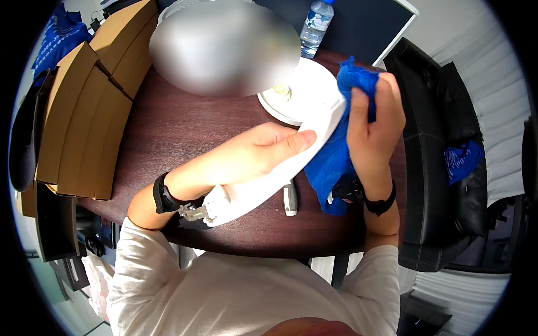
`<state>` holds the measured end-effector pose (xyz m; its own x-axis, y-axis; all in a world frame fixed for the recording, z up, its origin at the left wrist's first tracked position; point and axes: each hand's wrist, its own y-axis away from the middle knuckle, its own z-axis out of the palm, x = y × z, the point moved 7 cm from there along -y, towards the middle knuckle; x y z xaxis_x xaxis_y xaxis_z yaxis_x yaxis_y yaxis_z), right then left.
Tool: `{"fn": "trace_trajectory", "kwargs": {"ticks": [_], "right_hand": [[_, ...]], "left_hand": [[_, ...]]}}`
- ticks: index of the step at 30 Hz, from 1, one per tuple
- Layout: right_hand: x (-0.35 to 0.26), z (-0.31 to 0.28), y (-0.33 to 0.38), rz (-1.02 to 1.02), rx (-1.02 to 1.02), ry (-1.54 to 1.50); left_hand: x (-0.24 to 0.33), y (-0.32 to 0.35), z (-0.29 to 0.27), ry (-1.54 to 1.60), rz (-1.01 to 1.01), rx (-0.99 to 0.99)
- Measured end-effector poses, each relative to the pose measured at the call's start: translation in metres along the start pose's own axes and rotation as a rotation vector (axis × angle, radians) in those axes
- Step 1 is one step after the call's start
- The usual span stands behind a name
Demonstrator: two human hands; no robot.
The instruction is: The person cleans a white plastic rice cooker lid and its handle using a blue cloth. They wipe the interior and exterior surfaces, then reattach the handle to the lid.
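My left hand (269,147) is closed round the middle of a long white plastic piece (263,187), its thumb lying on top. The piece slants from a clear fitting (194,212) near my left wrist up toward my right hand. What kind of device it is I cannot tell. Bunched between the fingers of my right hand (378,120) is a blue cloth (330,162). The cloth hangs down beside the white piece, close to its upper end. Below the piece, a small grey and white handheld tool (290,199) lies on the table.
Past my hands, a round white plate (274,110) with a small pale item rests on the dark wood table (168,123). A water bottle (316,28) stands behind it, beside a blurred patch. Cardboard boxes (84,123) line the left; a black sofa (443,151) is right.
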<state>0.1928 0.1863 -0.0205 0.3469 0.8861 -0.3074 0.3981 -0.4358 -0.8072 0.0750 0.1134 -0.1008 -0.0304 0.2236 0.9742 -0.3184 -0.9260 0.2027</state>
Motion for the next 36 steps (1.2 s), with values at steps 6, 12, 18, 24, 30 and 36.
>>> {"fn": "trace_trajectory", "kwargs": {"ticks": [6, 12, 18, 24, 30, 36], "right_hand": [[0.004, 0.031, 0.01, 0.061, -0.154, -0.17], [0.035, 0.008, 0.005, 0.468, -0.04, -0.425], [0.013, -0.001, 0.014, 0.369, 0.092, -0.624], [0.01, -0.005, 0.017, 0.19, 0.186, -0.626], [0.005, -0.009, 0.018, 0.076, 0.222, -0.41], [-0.016, 0.007, 0.017, 0.0, 0.057, -0.337]], "left_hand": [[0.021, 0.014, 0.011, 0.061, 0.166, -0.062], [0.04, 0.012, -0.029, 0.174, 0.296, 0.183], [0.041, -0.003, -0.023, 0.129, 0.389, 0.283], [0.035, -0.02, -0.007, -0.079, 0.352, 0.294], [0.034, -0.024, 0.005, -0.217, 0.385, 0.289], [0.035, -0.032, -0.012, -0.152, 0.517, 0.447]]}}
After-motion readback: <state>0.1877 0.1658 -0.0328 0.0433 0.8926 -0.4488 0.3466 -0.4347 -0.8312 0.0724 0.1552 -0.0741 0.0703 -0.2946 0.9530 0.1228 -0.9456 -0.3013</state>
